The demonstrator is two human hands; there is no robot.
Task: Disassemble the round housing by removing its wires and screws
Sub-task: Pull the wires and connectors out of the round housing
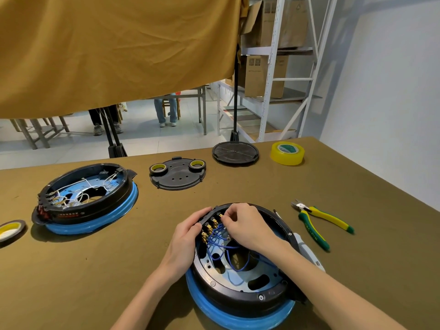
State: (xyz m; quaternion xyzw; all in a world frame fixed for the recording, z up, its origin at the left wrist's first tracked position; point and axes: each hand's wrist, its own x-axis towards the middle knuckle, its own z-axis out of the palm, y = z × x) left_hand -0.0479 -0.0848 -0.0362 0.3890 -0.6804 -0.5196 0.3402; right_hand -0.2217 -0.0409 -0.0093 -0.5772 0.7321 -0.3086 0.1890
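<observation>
The round housing point(240, 279), black on a blue base, sits at the near edge of the table point(119, 270), tangled blue wires point(221, 244) inside. The left hand point(184, 239) grips its left rim, fingers curled over the edge. The right hand point(247, 225) reaches inside, fingertips pinching at the brass terminals point(209, 228). Right of the housing lie yellow-green pliers point(319, 222). Farther left sits a second housing point(88, 198) with white wires. Beyond are a black plate point(177, 173), a round lid point(235, 153) and yellow tape point(287, 153).
</observation>
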